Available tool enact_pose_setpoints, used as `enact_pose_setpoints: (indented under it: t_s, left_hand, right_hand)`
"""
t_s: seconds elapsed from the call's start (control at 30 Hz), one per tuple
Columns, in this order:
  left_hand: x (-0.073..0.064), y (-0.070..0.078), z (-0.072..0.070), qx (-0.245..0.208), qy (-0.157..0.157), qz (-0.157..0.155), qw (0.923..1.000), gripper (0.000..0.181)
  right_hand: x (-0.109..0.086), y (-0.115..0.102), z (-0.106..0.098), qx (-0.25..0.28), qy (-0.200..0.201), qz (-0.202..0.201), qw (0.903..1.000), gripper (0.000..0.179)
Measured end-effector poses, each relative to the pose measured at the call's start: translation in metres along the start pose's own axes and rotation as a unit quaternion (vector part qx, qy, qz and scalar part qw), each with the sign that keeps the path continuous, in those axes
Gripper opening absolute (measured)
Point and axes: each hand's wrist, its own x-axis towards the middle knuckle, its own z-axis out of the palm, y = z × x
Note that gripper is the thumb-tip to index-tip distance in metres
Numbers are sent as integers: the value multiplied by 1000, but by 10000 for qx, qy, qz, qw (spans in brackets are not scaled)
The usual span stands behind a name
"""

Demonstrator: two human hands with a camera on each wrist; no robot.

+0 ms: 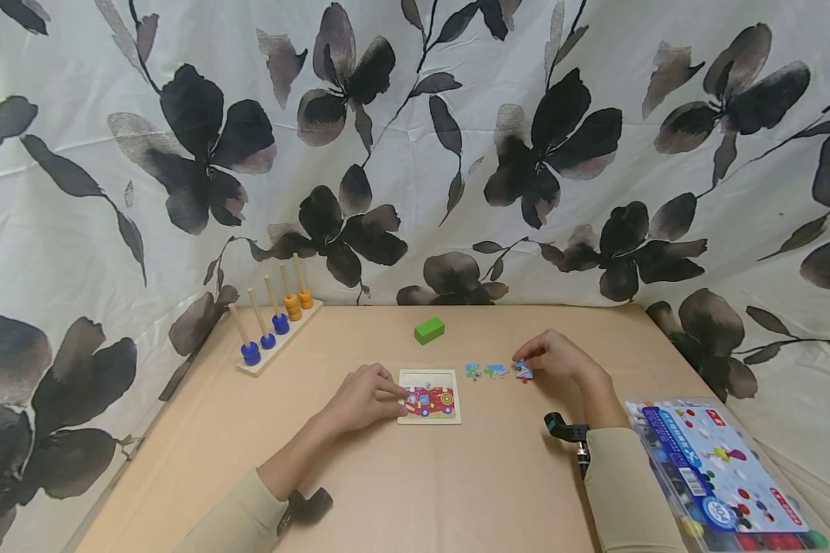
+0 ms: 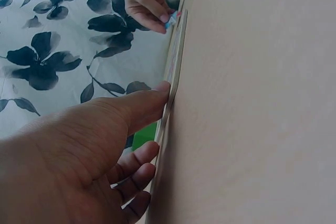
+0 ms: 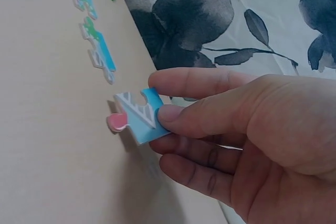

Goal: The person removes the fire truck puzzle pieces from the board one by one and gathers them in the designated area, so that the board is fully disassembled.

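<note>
A small framed jigsaw board [image 1: 429, 420] with a red vehicle picture lies on the table. My left hand [image 1: 368, 397] rests at its left side, fingertips on the left edge of the frame. In the left wrist view, the thumb [image 2: 142, 106] reaches onto the board's rim while the other fingers are loosely bent beside it. My right hand [image 1: 556, 357] pinches a blue jigsaw piece [image 3: 140, 119] with a white lattice and a red knob between thumb and fingers, close over the table. Two more jigsaw pieces, one [image 1: 496, 371] nearer and one [image 1: 473, 372] farther left, lie between board and right hand.
A green block [image 1: 429, 330] sits behind the board. At the back left stands a peg rack [image 1: 279, 338] with blue and orange beads. A clear box with a blue-and-white label [image 1: 726, 468] lies at the right edge. A floral cloth [image 1: 415, 153] hangs behind the table.
</note>
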Motion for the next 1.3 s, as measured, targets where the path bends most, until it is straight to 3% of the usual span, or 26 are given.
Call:
enact_pose_setpoints:
  t_s: [0.23, 0.47, 1.3]
  left_hand:
    - [0, 1, 0, -21, -16, -34, 10000, 26]
    - [-1, 3, 0, -46, -2, -71, 10000, 26]
    - [-1, 3, 0, -2, 33, -40, 10000, 26]
  right_hand:
    - [3, 5, 4, -244, 162, 142, 9995, 22]
    - [6, 10, 6, -172, 187, 267, 9993, 23]
    - [5, 15, 10, -329, 148, 213, 9991, 23]
